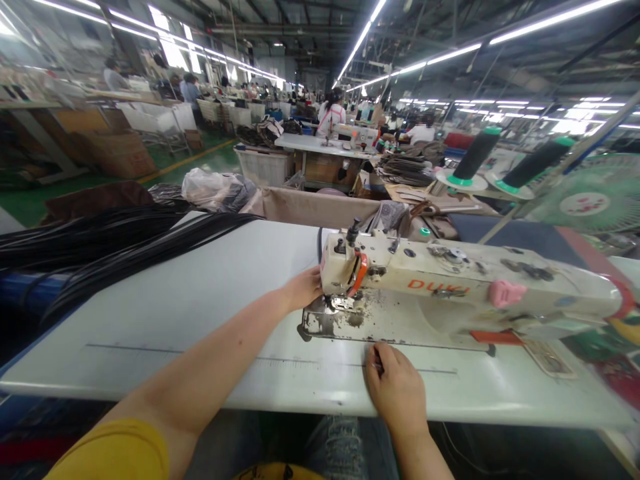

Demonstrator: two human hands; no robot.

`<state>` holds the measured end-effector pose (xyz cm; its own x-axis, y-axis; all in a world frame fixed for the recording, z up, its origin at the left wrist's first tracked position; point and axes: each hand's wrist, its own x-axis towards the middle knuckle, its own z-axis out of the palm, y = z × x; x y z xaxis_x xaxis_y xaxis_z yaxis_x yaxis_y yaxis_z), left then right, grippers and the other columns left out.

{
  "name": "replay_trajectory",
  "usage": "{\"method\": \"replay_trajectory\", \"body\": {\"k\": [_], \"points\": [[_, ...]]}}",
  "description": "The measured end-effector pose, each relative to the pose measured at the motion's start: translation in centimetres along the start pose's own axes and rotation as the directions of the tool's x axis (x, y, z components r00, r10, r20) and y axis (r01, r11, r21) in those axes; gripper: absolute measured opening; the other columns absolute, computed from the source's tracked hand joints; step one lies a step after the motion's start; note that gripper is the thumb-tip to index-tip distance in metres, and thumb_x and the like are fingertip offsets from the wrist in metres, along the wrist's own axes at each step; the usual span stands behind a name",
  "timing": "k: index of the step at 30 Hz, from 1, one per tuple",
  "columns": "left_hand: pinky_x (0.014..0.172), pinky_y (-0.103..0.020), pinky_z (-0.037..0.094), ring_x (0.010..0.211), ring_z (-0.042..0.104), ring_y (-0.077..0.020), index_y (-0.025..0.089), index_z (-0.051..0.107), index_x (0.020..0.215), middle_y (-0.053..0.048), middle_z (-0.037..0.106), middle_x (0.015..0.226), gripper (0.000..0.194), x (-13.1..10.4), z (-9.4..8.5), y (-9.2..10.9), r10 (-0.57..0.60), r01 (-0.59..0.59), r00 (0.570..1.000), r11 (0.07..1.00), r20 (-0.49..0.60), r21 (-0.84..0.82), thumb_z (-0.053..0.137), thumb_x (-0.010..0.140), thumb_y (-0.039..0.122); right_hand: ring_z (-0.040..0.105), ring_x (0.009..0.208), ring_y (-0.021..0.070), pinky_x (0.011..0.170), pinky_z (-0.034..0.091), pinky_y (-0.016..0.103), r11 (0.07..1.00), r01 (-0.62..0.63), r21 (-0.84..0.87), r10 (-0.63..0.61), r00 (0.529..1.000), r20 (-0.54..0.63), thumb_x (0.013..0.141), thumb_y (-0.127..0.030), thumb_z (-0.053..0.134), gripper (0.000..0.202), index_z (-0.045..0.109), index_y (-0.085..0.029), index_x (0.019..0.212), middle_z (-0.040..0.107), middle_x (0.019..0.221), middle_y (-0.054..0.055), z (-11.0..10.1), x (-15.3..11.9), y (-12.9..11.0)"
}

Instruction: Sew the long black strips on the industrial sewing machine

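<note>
- The left hand [303, 288] reaches across the white flat table [190, 300] and lies against the needle end of the cream-coloured industrial sewing machine [450, 293]; its fingers are hidden behind the machine head, so I cannot tell whether its grip is wide, narrow or holding anything.
- The right hand [395, 387] rests knuckles-up on the table just in front of the machine's base, fingers curled in a narrow grip with the tips pressed to the surface; whether something thin lies under them is too small to tell.
- A worn metal plate [330, 321] sits between the two hands, under the machine head.
- A bundle of long black strips [115, 250] lies well to the left of the left hand, on the table's far left part.
- Beyond the left hand, past the table's far edge, stands a white plastic crate [263, 167]; its contents are hidden from view.
- Two dark thread cones on stands [475, 157] rise far beyond the right hand.
</note>
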<state>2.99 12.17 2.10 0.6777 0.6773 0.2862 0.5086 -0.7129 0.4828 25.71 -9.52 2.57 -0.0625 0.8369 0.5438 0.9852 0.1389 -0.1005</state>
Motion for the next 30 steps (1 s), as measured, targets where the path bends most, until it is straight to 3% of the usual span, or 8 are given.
{"method": "replay_trajectory", "body": {"k": [3,8,19,25,30], "points": [[0.110,-0.041,0.047,0.124,0.060,-0.0264,0.020,0.073,0.118,-0.010,0.069,0.130,0.029,-1.2,-0.6,0.3,-0.022,0.023,1.000,0.999,-0.019,0.025,0.060,0.096,0.032,0.054,0.063,0.0180,0.063,0.034,0.032,1.000,-0.007,-0.004,0.007,1.000,0.001,0.101,-0.028,0.045,0.021,0.057,-0.023,0.084,0.062,0.068,0.002,0.0,0.0,0.0],[0.098,-0.036,0.053,0.100,0.070,-0.0204,0.026,0.080,0.097,-0.002,0.077,0.105,0.014,-3.6,-0.9,1.4,-0.052,0.054,0.997,0.998,-0.050,0.031,0.068,0.092,0.030,0.054,0.065,0.0181,0.064,0.034,0.031,1.000,-0.022,-0.008,0.022,1.000,0.011,0.100,-0.028,0.046,0.021,0.058,-0.022,0.084,0.062,0.069,0.002,0.2,-0.2,-0.1],[0.090,-0.032,0.057,0.096,0.070,-0.0198,0.025,0.080,0.099,-0.003,0.075,0.102,0.016,-4.7,-0.2,3.4,-0.204,0.205,0.973,0.979,-0.112,0.003,0.068,0.090,0.022,0.054,0.065,0.0174,0.063,0.033,0.031,0.999,-0.036,-0.008,0.036,0.999,0.023,0.101,-0.027,0.047,0.023,0.057,-0.022,0.080,0.061,0.068,0.002,-0.1,-0.1,-0.2],[0.080,-0.029,0.057,0.079,0.068,-0.0160,0.020,0.080,0.105,-0.004,0.071,0.098,0.021,-5.9,0.2,6.1,-0.390,0.389,0.918,0.921,-0.070,-0.024,0.068,0.088,0.020,0.054,0.065,0.0177,0.064,0.034,0.031,0.999,-0.042,-0.003,0.042,0.999,0.018,0.101,-0.029,0.045,0.024,0.058,-0.022,0.082,0.061,0.069,0.002,0.0,-0.2,-0.3],[0.069,-0.025,0.055,0.070,0.065,-0.0130,0.021,0.080,0.096,-0.003,0.069,0.091,0.017,-5.8,0.9,6.9,-0.411,0.410,0.906,0.911,-0.102,-0.035,0.066,0.086,0.019,0.054,0.066,0.0176,0.064,0.034,0.030,0.999,-0.050,-0.009,0.051,0.998,0.030,0.101,-0.028,0.046,0.023,0.057,-0.022,0.082,0.061,0.069,0.002,0.0,-0.2,-0.3]]}}
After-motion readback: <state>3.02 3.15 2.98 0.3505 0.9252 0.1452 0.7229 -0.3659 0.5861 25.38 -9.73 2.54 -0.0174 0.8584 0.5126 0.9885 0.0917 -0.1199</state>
